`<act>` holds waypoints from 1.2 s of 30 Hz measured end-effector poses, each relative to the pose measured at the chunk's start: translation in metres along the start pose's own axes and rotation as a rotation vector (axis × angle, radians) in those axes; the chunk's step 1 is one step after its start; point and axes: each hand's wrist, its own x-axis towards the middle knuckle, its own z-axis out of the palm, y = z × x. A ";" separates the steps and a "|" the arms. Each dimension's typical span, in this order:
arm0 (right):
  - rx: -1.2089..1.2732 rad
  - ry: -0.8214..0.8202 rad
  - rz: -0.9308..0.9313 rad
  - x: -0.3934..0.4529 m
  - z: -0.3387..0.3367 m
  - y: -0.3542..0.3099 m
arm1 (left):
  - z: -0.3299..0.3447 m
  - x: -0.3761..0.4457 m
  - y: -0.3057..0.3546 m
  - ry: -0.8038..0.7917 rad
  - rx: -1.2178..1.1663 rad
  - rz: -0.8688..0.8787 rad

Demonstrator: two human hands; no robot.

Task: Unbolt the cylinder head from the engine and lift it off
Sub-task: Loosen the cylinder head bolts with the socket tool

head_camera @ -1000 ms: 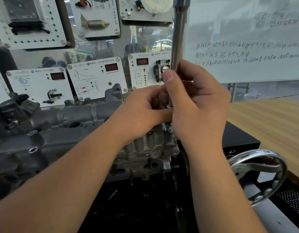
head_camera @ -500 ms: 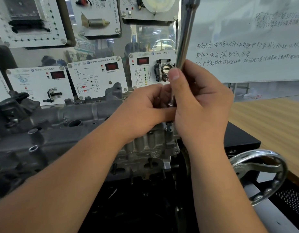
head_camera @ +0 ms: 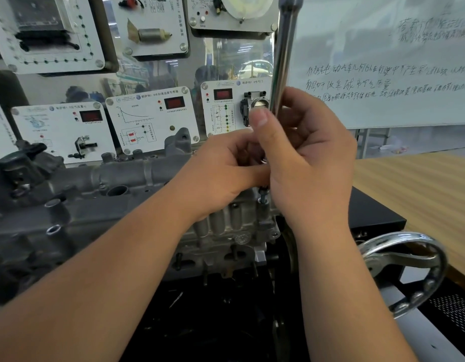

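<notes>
While both hands meet above the near end of the head, a polished round steel bar rises upright from the right hand, whose thumb and curled fingers pinch its lower part. The left hand curls against the same spot, its fingertips hidden, so what it holds cannot be told. Below them a dark bolt stands on the rough cast grey head, which runs leftward. A chromed handwheel sits lower right, well apart; wooden table lies beyond.
</notes>
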 end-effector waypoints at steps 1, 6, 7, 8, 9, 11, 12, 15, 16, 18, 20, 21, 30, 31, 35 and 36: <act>-0.007 0.028 -0.003 0.000 0.000 0.000 | 0.001 0.000 0.001 0.001 0.024 0.003; -0.035 0.029 -0.020 0.000 -0.002 0.002 | -0.001 -0.001 -0.003 -0.032 -0.069 -0.006; -0.034 0.015 -0.028 0.000 -0.002 0.002 | -0.001 -0.002 -0.003 -0.048 -0.116 -0.021; -0.029 0.004 -0.035 0.001 -0.003 0.002 | -0.001 -0.003 -0.002 -0.061 -0.147 -0.030; -0.028 -0.008 -0.039 0.001 -0.004 0.002 | -0.001 -0.003 -0.001 -0.065 -0.162 -0.032; -0.022 -0.050 -0.042 0.002 -0.004 0.001 | 0.000 -0.003 0.000 -0.041 -0.149 -0.029; -0.003 -0.073 -0.039 0.002 -0.004 0.001 | 0.001 -0.003 0.000 -0.015 -0.119 -0.025; 0.074 -0.100 -0.022 0.002 -0.004 0.001 | 0.002 -0.003 0.003 0.022 -0.032 -0.024; 0.083 -0.101 -0.032 0.001 -0.003 0.000 | 0.001 -0.003 0.004 0.022 -0.013 -0.020; 0.083 -0.095 -0.048 0.000 -0.001 -0.001 | 0.000 -0.003 0.004 0.019 0.025 -0.012; 0.060 -0.053 -0.041 -0.002 0.001 -0.002 | 0.001 -0.002 0.005 0.012 0.058 -0.014; 0.046 -0.023 -0.035 -0.003 0.002 -0.002 | 0.001 -0.001 0.004 0.011 0.073 -0.009; 0.011 -0.034 -0.024 -0.002 -0.001 -0.002 | 0.001 -0.003 0.004 -0.099 -0.116 0.000; 0.053 -0.032 -0.005 -0.002 -0.001 -0.003 | 0.001 -0.003 0.005 -0.090 -0.104 0.004; 0.079 -0.021 -0.005 -0.003 0.001 -0.003 | 0.003 -0.001 0.006 -0.041 -0.054 0.008; 0.056 0.006 -0.005 -0.002 0.002 -0.002 | 0.004 0.000 0.006 -0.033 -0.038 0.012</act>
